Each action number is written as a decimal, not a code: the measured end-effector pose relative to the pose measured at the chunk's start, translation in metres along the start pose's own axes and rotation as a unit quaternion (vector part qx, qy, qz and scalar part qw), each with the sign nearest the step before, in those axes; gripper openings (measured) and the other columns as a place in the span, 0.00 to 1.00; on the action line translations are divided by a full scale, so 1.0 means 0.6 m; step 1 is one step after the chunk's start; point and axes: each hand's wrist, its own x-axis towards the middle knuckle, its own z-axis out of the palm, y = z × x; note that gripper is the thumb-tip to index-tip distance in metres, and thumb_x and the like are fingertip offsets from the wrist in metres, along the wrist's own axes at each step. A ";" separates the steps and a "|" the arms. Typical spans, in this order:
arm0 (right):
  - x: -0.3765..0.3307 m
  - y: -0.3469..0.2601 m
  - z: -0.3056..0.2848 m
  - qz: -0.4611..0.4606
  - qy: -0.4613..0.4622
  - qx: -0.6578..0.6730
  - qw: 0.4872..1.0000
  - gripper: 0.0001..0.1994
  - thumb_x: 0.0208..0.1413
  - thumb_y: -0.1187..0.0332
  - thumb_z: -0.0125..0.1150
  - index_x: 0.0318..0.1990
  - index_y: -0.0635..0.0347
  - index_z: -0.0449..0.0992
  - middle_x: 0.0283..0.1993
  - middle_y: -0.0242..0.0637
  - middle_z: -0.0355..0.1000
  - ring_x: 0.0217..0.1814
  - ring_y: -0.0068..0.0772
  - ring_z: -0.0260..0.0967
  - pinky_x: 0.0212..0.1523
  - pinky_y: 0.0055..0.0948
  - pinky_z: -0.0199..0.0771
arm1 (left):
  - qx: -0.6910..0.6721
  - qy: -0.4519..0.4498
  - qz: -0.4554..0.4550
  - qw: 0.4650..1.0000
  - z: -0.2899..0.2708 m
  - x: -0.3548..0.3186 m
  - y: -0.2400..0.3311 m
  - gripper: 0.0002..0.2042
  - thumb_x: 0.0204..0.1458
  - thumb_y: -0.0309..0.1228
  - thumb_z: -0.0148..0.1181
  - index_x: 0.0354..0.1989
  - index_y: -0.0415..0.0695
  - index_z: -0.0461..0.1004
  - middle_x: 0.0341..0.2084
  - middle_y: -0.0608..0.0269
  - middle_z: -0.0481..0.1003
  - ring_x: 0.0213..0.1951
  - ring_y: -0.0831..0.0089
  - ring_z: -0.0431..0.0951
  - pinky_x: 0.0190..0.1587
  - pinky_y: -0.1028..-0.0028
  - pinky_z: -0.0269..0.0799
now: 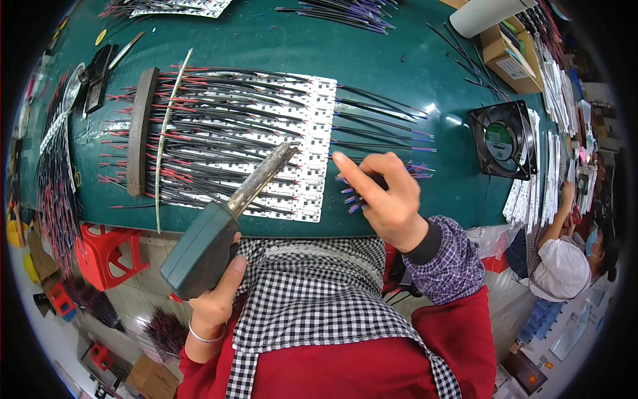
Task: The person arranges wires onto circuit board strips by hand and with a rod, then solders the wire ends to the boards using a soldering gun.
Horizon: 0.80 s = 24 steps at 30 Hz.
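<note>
A green soldering gun is gripped in my left hand. Its long metal barrel slants up to the right, with the tip over the right part of a white circuit board panel. Black wires with red ends fan out leftward across the panel, and several black wires with blue ends stick out from its right edge. Just off that edge, my right hand is closed around a small bunch of black, blue-ended wires. Its thumb and forefinger are by the panel's edge; what exactly lies between the fingertips is hard to see.
A dark bar and a thin pale stick lie across the wires. To the right stands a black fan, with a cardboard box beyond. More wires hang at the left edge. A co-worker sits at far right.
</note>
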 end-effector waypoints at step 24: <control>-0.006 0.000 0.025 -0.029 -0.020 -0.072 0.997 0.17 0.38 0.73 0.60 0.39 0.67 0.80 0.32 0.33 0.69 0.33 0.31 0.68 0.26 0.27 0.65 | 0.205 -0.087 0.083 0.971 0.032 0.017 0.015 0.09 0.40 0.16 0.64 0.34 0.32 0.78 0.29 0.53 0.77 0.26 0.65 0.78 0.30 0.73 0.73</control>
